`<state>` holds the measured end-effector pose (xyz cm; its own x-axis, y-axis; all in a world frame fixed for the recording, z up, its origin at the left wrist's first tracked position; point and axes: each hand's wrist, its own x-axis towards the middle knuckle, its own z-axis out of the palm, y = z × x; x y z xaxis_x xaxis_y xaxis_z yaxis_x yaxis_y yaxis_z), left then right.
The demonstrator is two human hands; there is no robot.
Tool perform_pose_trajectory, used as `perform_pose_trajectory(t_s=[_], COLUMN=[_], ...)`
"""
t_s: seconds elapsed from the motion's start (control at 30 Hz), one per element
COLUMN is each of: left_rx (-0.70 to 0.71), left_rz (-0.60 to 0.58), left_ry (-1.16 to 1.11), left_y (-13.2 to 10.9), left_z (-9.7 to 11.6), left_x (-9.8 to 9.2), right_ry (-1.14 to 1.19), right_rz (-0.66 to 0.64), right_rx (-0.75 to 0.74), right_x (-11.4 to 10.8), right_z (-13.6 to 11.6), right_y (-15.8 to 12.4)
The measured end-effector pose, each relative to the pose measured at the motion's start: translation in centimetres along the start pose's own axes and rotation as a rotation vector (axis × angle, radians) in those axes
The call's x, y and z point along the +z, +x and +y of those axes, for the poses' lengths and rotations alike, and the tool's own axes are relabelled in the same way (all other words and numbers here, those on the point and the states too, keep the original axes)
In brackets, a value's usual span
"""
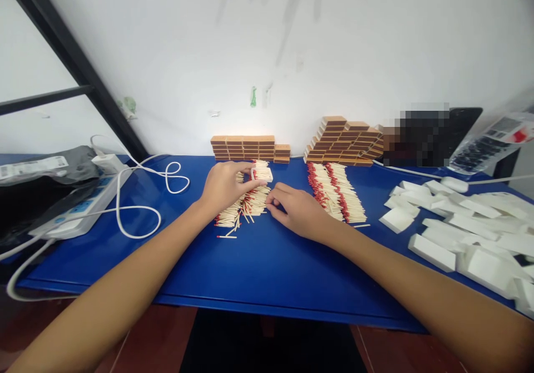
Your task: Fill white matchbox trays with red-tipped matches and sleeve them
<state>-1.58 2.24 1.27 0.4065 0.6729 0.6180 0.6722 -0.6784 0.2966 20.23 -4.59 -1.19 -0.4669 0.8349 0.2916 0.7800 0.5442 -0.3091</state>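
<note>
A small white matchbox tray (pixel 262 175) with matches in it is pinched between the thumb and fingers of my left hand (pixel 223 186), over a pile of red-tipped matches (pixel 229 215). Just to the right, my right hand (pixel 298 209) is closed, its fingertips together at the pile's edge. Whatever those fingertips may hold is too small to make out. Beyond my right hand lies another pile of matches (pixel 352 200) in two rough rows. One loose match (pixel 227 237) rests in front of the left pile.
Brown matchboxes (pixel 244 149) are stacked against the wall, with a taller stack (pixel 342 142) to their right. Many empty white trays (pixel 436 250) heap on the blue table (pixel 250 273) at right. A power strip (pixel 89 200) and white cables (pixel 161 217) lie left; a dark phone (pixel 465 133) leans back right.
</note>
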Motion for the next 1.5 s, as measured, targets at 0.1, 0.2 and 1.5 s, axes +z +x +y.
perform_pose_trajectory(t_s=[0.1,0.2,1.5], left_rx=[-0.005,-0.002,0.000], left_rz=[-0.004,-0.004,0.003], left_ry=[-0.007,-0.006,0.004], left_y=[-0.02,-0.03,0.09], left_z=[-0.08,-0.14,0.09], left_x=[0.08,0.08,-0.20], right_ry=[-0.033,-0.028,-0.036], right_rz=[-0.030,-0.061,-0.101], right_rx=[0.016,0.008,-0.030], right_x=[-0.20,-0.43,-0.52], right_z=[-0.16,-0.09,0.35], right_y=[0.02,-0.10,-0.32])
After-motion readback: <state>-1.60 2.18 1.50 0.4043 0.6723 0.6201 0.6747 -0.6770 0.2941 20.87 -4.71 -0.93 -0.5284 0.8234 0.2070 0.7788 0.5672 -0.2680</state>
